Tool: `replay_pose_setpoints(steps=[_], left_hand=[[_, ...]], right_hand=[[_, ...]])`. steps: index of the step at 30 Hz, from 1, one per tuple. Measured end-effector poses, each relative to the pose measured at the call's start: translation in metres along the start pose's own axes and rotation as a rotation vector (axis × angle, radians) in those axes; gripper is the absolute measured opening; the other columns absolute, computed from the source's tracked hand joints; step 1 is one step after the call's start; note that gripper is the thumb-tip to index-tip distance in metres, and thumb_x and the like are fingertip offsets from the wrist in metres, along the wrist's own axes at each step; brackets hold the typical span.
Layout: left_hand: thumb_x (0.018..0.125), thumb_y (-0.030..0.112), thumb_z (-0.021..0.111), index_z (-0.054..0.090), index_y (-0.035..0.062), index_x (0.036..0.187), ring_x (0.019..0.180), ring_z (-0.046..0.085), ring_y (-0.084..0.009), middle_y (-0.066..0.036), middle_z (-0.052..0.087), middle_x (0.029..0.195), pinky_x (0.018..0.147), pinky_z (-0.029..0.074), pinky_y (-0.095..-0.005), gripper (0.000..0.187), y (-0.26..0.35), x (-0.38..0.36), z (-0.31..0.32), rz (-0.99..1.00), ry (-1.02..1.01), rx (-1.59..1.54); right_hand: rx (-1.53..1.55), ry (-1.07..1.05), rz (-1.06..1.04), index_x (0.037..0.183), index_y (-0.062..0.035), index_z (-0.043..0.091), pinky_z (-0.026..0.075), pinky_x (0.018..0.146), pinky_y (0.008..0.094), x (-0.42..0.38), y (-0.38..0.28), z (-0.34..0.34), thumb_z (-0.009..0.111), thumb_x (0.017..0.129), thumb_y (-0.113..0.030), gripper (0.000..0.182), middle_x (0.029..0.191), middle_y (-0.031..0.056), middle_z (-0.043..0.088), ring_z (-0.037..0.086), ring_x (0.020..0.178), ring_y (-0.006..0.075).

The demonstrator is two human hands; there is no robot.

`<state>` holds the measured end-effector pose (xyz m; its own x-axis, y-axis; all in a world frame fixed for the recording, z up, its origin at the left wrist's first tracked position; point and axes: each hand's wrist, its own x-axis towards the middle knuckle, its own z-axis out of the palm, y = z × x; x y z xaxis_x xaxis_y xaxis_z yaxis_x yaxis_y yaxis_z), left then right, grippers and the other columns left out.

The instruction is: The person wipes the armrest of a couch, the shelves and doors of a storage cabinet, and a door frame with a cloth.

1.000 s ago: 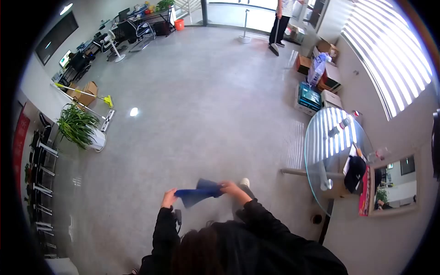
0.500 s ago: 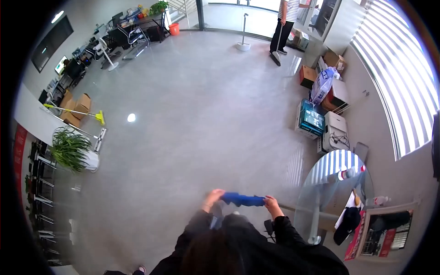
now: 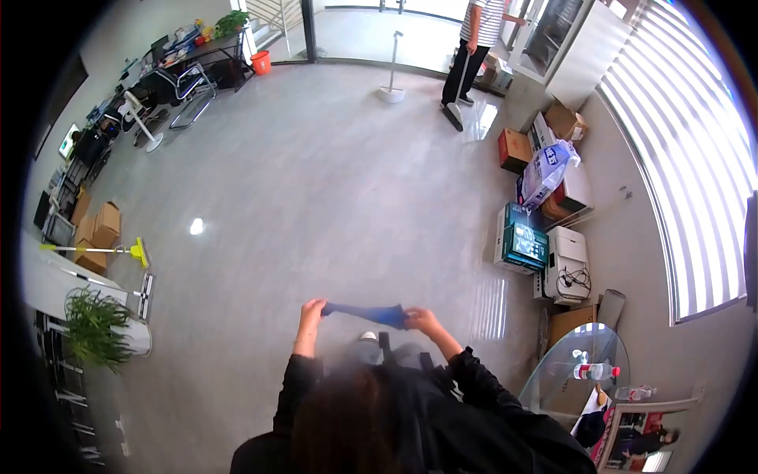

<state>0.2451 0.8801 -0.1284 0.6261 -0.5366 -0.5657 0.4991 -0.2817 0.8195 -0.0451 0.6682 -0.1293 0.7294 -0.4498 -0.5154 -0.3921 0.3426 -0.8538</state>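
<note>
Between left grip [image 3: 313,309] and right grip [image 3: 422,319] | blue cloth [image 3: 365,314] | ends held

This looks like an office. Along the left side, a lit computer screen [image 3: 69,141] stands by the wall, and farther back a dark counter [image 3: 223,47] carries a clutter of small items, with a metal-framed chair [image 3: 192,88] beside it. On the right, what looks like a white printer [image 3: 566,251], a black cable [image 3: 574,282] on it, stands near packed boxes [image 3: 515,150]. The wide, smooth grey floor [image 3: 316,182] and glass front [image 3: 355,30] also suit a workplace.
</note>
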Motion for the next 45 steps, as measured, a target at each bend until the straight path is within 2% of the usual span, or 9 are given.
replay_pose_setpoints(steps=[7, 10, 14, 16, 20, 23, 31, 38, 45], left_hand=[[0.08, 0.013, 0.068, 0.064, 0.0051, 0.094, 0.074, 0.057, -0.0091, -0.001, 0.061, 0.081, 0.066, 0.047, -0.0242, 0.017, 0.103, 0.147, 0.16, 0.329, -0.248, 0.117], [0.079, 0.008, 0.068, 0.063, 0.0032, 0.097, 0.075, 0.058, -0.0095, -0.002, 0.062, 0.084, 0.066, 0.047, -0.0239, 0.02, 0.13, 0.196, 0.221, 0.26, -0.305, 0.217], [0.079, 0.01, 0.066, 0.065, 0.0012, 0.097, 0.075, 0.061, -0.0116, -0.007, 0.066, 0.084, 0.066, 0.048, -0.0252, 0.02, 0.186, 0.276, 0.26, 0.21, -0.283, 0.207], [0.082, 0.008, 0.062, 0.066, 0.0003, 0.097, 0.077, 0.061, -0.0115, -0.007, 0.066, 0.085, 0.067, 0.048, -0.0247, 0.017, 0.237, 0.307, 0.283, 0.247, -0.267, 0.097], [0.086, 0.006, 0.055, 0.067, -0.0012, 0.102, 0.076, 0.059, -0.0103, -0.005, 0.066, 0.087, 0.066, 0.046, -0.0226, 0.022, 0.287, 0.365, 0.324, 0.416, -0.071, 0.155], [0.086, 0.006, 0.053, 0.068, 0.0, 0.102, 0.076, 0.058, -0.0091, -0.005, 0.066, 0.088, 0.065, 0.045, -0.0215, 0.023, 0.317, 0.406, 0.337, 0.184, -0.087, -0.091], [0.086, 0.016, 0.063, 0.065, 0.0074, 0.112, 0.082, 0.057, -0.0076, 0.002, 0.064, 0.098, 0.067, 0.044, -0.0206, 0.027, 0.412, 0.564, 0.402, 0.137, -0.024, 0.053], [0.084, 0.017, 0.066, 0.066, 0.0117, 0.111, 0.081, 0.056, -0.0057, 0.004, 0.064, 0.093, 0.067, 0.044, -0.0212, 0.027, 0.469, 0.767, 0.565, -0.057, -0.446, 0.283], [0.087, 0.011, 0.061, 0.064, 0.0038, 0.108, 0.081, 0.059, -0.0083, -0.003, 0.066, 0.095, 0.07, 0.048, -0.0232, 0.023, 0.563, 0.899, 0.807, 0.217, -0.857, 0.447]], right_hand=[[0.372, 0.364, 0.094, 0.115, -0.0036, 0.061, 0.043, 0.06, 0.0201, 0.127, -0.074, -0.099, 0.069, 0.081, -0.006, 0.035, 0.084, 0.0026, 0.062, 0.054, 0.07, 0.0088], [0.529, 0.458, 0.07, 0.116, -0.0068, 0.061, 0.041, 0.061, 0.019, 0.19, -0.093, -0.169, 0.066, 0.083, -0.004, 0.033, 0.078, -0.0011, 0.058, 0.05, 0.068, 0.0054], [0.106, 0.384, -0.16, 0.114, -0.008, 0.061, 0.04, 0.06, 0.0202, 0.284, -0.093, -0.27, 0.066, 0.084, -0.005, 0.031, 0.078, -0.0017, 0.057, 0.048, 0.066, 0.0062], [0.649, 0.366, 0.177, 0.109, -0.009, 0.062, 0.04, 0.059, 0.021, 0.313, -0.154, -0.282, 0.068, 0.082, -0.008, 0.027, 0.077, -0.0025, 0.055, 0.048, 0.064, 0.0065], [0.44, 0.208, 0.132, 0.107, -0.0084, 0.062, 0.04, 0.061, 0.0208, 0.406, -0.224, -0.319, 0.067, 0.084, -0.014, 0.024, 0.079, -0.0033, 0.056, 0.05, 0.066, 0.0069], [0.626, 0.188, 0.097, 0.109, -0.0073, 0.061, 0.043, 0.064, 0.0224, 0.457, -0.307, -0.332, 0.063, 0.087, -0.01, 0.023, 0.079, -0.002, 0.056, 0.05, 0.069, 0.0078], [0.557, 0.228, 0.003, 0.107, -0.0035, 0.059, 0.042, 0.057, 0.0191, 0.593, -0.401, -0.447, 0.068, 0.08, 0.002, 0.03, 0.08, 0.0016, 0.058, 0.051, 0.064, 0.0086], [0.508, 0.535, 0.051, 0.106, -0.0035, 0.06, 0.04, 0.057, 0.0188, 0.649, -0.47, -0.603, 0.072, 0.078, -0.004, 0.03, 0.076, 0.0006, 0.058, 0.05, 0.063, 0.0075], [0.91, 0.821, -0.018, 0.101, -0.0083, 0.06, 0.044, 0.053, 0.021, 0.688, -0.456, -0.736, 0.069, 0.082, -0.007, 0.021, 0.076, 0.0002, 0.059, 0.055, 0.065, 0.0089]])
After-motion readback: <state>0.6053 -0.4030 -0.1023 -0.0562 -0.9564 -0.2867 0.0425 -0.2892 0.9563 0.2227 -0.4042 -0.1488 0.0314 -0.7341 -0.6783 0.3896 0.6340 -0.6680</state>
